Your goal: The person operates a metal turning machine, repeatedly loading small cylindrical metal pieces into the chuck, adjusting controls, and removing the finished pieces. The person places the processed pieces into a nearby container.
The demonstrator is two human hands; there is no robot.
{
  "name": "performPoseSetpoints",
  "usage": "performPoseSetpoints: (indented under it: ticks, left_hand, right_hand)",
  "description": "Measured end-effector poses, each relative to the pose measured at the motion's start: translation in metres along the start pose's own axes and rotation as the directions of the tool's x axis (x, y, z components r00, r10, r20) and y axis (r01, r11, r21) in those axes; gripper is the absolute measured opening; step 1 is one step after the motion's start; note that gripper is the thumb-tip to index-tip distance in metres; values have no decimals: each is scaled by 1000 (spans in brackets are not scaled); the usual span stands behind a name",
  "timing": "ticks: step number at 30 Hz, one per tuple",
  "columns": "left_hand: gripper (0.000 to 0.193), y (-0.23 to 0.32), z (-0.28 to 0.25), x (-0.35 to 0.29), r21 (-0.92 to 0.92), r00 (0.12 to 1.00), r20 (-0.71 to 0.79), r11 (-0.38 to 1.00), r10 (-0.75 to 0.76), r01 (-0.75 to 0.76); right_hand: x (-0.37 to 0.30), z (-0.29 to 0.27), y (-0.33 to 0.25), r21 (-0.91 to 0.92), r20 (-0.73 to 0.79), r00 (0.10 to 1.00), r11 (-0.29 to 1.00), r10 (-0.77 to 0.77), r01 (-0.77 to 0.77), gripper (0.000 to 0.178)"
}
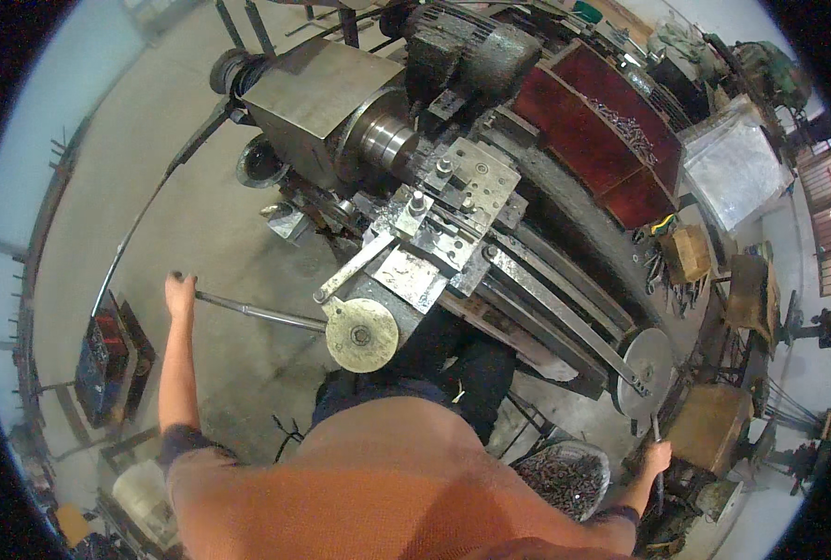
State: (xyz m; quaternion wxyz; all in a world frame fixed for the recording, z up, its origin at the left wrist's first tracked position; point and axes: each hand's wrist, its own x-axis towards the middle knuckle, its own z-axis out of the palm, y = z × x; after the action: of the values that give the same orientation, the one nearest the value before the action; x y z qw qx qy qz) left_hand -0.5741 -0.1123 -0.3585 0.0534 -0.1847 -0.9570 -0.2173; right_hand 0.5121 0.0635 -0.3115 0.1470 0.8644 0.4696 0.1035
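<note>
My left hand point(180, 291) is closed around the outer end of a long metal lever point(266, 315). That lever runs to a round, worn metal disc point(362, 334) on the front of a small lathe. Far to the right, my right hand point(658, 456) grips a handle rod point(657, 427) below a grey wheel point(646, 371). A flat bar point(565, 317) links the wheel to the oily tool slide point(471, 182). Facing the slide is the shiny spindle nose point(387, 142) of the headstock point(317, 89). A short flat lever point(355, 269) sticks out from the slide.
Behind the slide lies a red tray point(551, 117) with small metal parts; a dark motor point(471, 56) sits beside it. A basket point(604, 467) of small dark pieces stands near my right arm. At left, a thin rod point(135, 224) reaches down to a dark box point(103, 373).
</note>
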Motion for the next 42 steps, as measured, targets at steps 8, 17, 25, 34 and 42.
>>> performPoseSetpoints:
  ticks: [8,17,25,34,42]
  left_hand:
    - [40,188,76,10,180,717,430,726,548,-663]
    - [40,158,240,30,-72,797,434,898,421,-435]
    - [27,170,163,25,75,586,566,672,579,-737]
    - [32,180,43,54,32,662,426,721,617,-692]
    - [50,16,-94,138,347,969,23,907,246,-238]
  right_hand:
    - [-32,-14,-32,-65,-283,956,993,77,-99,52]
    - [-132,-46,-87,488,-114,984,870,135,-63,41]
    - [-69,-141,-123,619,-330,943,745,-40,248,33]
    - [-97,-353,-422,630,-599,503,21,-623,776,36]
    - [-184,-412,-604,376,-378,83,-71,-922,924,25]
